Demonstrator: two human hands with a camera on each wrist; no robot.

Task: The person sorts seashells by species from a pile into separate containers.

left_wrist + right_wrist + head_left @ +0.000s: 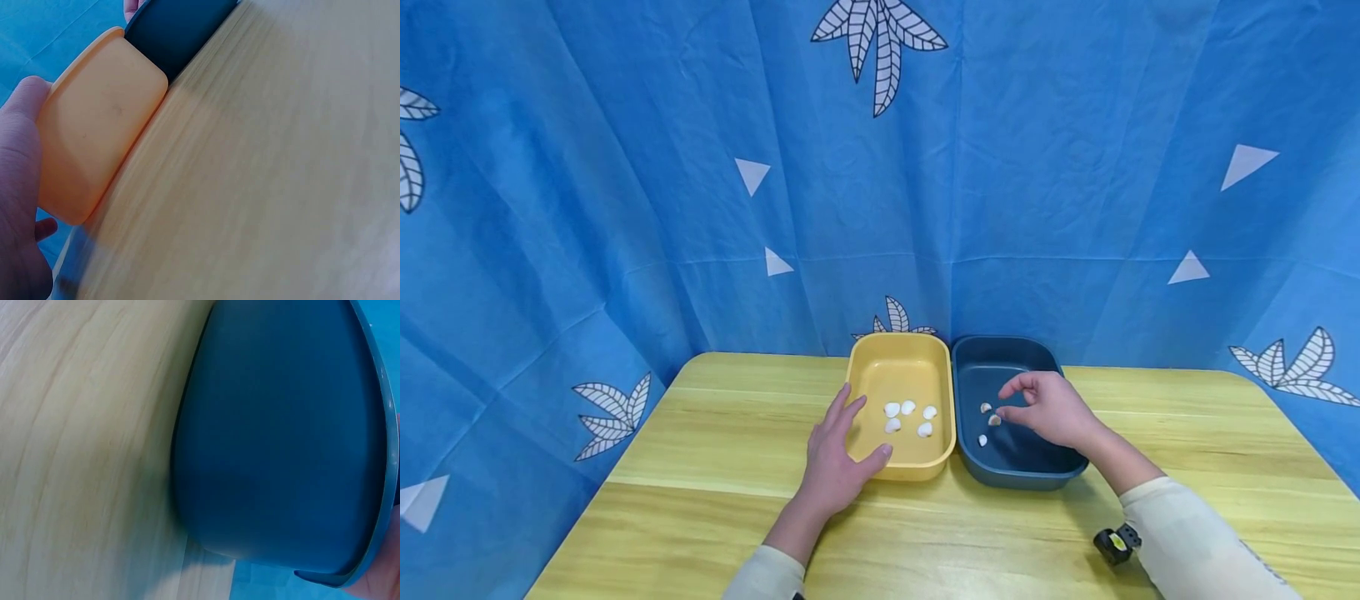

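A yellow tray (pixel 945 454) holds several small white pieces that look like seashells (pixel 925 429). My left hand (pixel 835 473) lies spread along its left side, thumb at the front rim and fingers fairly straight. In the left wrist view, the thumb of that hand (pixel 19 169) meets the tray's rim (pixel 81 59). My right hand (pixel 1051 410) reaches down into the dark blue tray (pixel 1022 481), its thumb and index finger apart. By the thumb tip lies a brownish shell-like piece (pixel 995 420), with another brownish piece (pixel 986 407) and a whitish piece (pixel 982 440) around it.
Both trays stand side by side on a light wooden table (pixel 715 450), towards its back edge. Behind hangs a blue cloth (pixel 1037 167) with white leaf and triangle prints. A black wrist device (pixel 1116 543) sits at the right sleeve.
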